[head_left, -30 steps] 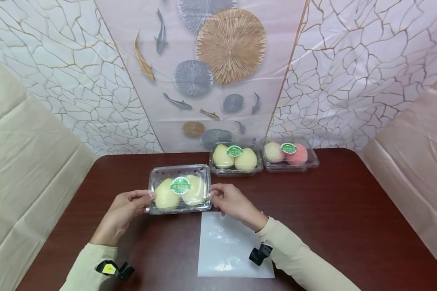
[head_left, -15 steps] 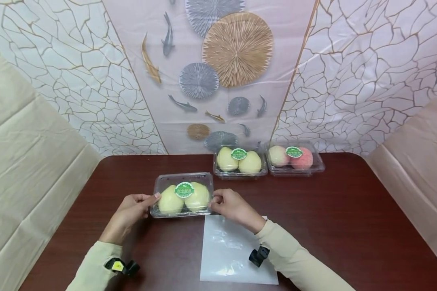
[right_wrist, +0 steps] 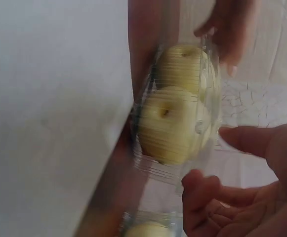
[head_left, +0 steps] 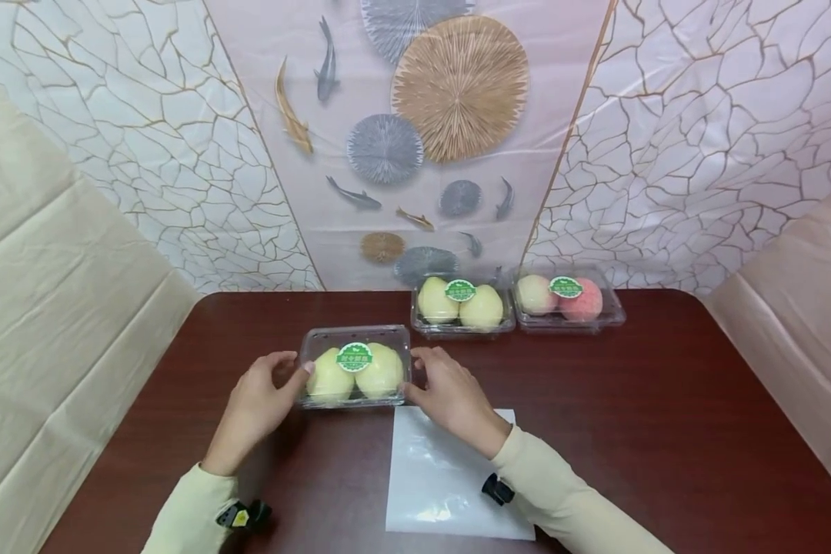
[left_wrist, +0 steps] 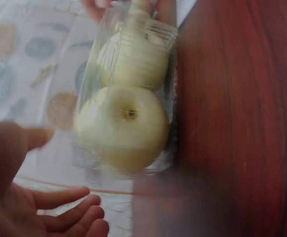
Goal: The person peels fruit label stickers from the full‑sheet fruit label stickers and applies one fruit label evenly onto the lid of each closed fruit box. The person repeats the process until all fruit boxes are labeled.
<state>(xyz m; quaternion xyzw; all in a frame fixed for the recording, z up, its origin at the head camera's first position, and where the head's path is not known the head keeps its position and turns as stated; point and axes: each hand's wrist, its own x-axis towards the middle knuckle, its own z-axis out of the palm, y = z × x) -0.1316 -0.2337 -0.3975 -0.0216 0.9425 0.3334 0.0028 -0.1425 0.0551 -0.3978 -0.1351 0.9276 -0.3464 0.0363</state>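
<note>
A clear plastic fruit box (head_left: pixel 355 394) with two pale yellow-green pears (left_wrist: pixel 127 126) and a round green label (head_left: pixel 355 357) stands on the table, left of the middle. At its left end is my left hand (head_left: pixel 255 404), thumb and fingers spread; the left wrist view shows a gap between them and the box. My right hand (head_left: pixel 453 392) is at the opposite end. Its thumb and bent fingers lie close to the box's edge in the right wrist view, without gripping it. A white glossy sheet (head_left: pixel 443 485) lies partly beneath my right forearm.
Behind, against the patterned backdrop (head_left: pixel 457 85), stand a second box of pears (head_left: pixel 481 308) and a box with peach-like fruit (head_left: pixel 582 300), one pale and one pink. The dark red-brown table (head_left: pixel 665 431) has beige padded panels (head_left: pixel 62 323) at its sides.
The box, held tilted between both hands before, has come down and sits flatter. Both hands have loosened from its ends and their fingers have spread. The head view has shifted slightly.
</note>
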